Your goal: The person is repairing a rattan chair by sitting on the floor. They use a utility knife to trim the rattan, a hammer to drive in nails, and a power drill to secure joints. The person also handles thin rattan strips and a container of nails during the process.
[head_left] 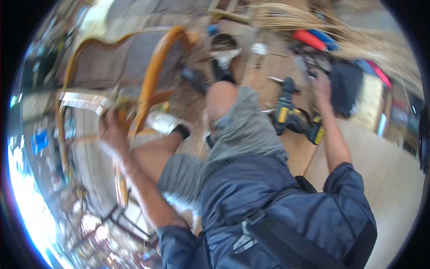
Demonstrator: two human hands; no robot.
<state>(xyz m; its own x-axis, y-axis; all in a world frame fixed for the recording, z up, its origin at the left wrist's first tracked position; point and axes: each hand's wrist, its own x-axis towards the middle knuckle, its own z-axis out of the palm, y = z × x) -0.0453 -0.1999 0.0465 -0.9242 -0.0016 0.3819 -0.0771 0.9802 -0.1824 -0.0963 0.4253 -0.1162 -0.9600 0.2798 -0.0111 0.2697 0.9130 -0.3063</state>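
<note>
My left hand (113, 132) is at the near side of a wooden chair frame with woven cane panels (154, 67), beside its curved orange-brown rail. Motion smears its fingers, and I cannot make out whether it grips the frame. A pale shiny strip (85, 101) lies just beyond this hand. My right arm stretches forward over the bench, and my right hand (320, 85) is among dark items at the far right. Its fingers are too blurred to read. Nearer to me than that hand lies a yellow-and-black cordless drill (283, 112).
A yellow-and-black battery pack (315, 130) sits near the drill. Bundled cane strands (286, 18) spread across the back. Red and blue handles (310, 39) and a black pouch (346, 87) are at the right. A pale board (376, 166) extends along the right side. Clutter fills the left.
</note>
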